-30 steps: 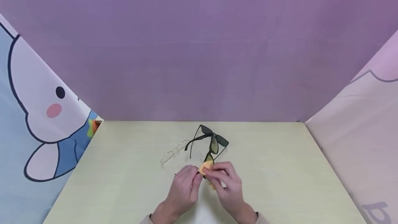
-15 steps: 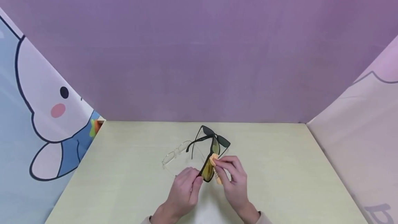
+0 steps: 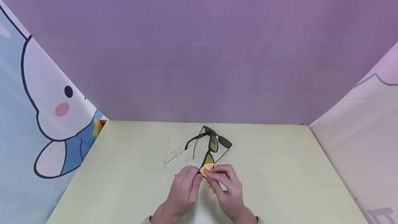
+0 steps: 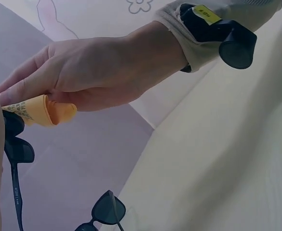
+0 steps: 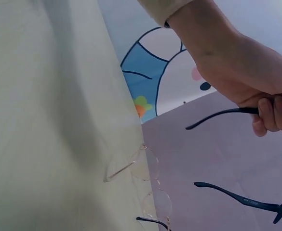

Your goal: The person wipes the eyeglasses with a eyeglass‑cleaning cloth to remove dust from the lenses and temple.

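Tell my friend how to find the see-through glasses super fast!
Find the pale table below the purple backdrop. Near its middle, just beyond the person's left hand, lie thin-rimmed eyeglasses. Their lenses look clear, unlike the black sunglasses to their right and the yellow-lensed black-framed glasses that hand holds.

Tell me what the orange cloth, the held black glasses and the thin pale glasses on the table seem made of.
The orange cloth: likely soft, matte fabric, since it folds and bunches; fibre unclear.
The held black glasses: probably plastic, given the thick, smooth frame; the tinted lenses could be plastic or glass.
The thin pale glasses: perhaps gold-toned metal, as the rims look wire-like.
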